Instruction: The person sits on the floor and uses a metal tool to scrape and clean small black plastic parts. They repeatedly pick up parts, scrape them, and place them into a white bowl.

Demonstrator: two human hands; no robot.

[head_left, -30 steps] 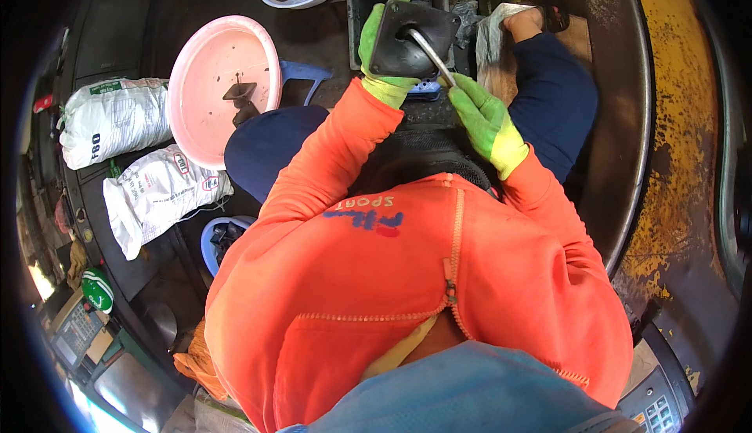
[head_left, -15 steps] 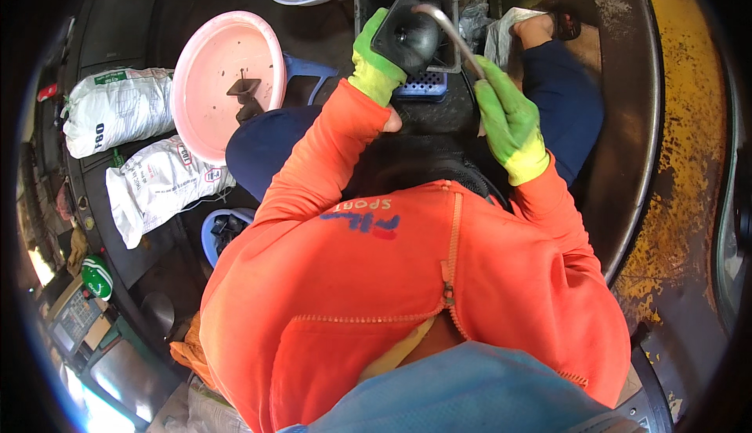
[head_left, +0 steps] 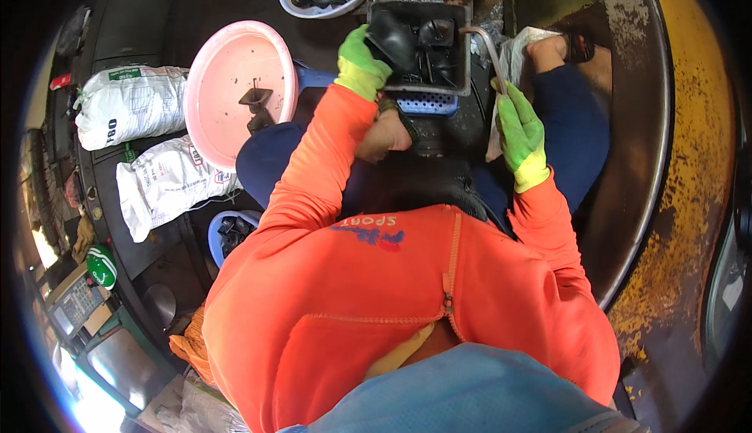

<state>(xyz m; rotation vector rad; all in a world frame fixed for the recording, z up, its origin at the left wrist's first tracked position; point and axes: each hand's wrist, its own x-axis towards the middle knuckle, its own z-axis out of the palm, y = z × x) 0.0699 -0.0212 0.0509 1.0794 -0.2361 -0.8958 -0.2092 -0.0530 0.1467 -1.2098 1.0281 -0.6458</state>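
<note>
Green-and-yellow gloves cover both my hands. My left hand is closed on a black square-flanged, funnel-shaped part, tilted over the left side of a dark rectangular bin. More black parts of a similar look lie inside that bin. To the right of the bin, my right hand grips a slim hooked metal rod. Its bent end points left, beside the bin's right rim and apart from the held part.
A blue perforated basket sits under the bin. Left stands a pink basin with dark parts inside; a white bowl of black parts is at the back. White sacks lie far left. A metal edge curves along the right.
My left hand has moved the black part left and turned it away from the rod, uncovering the bin's contents. My right hand has lowered slightly, and the rod's hooked end has left the part.
</note>
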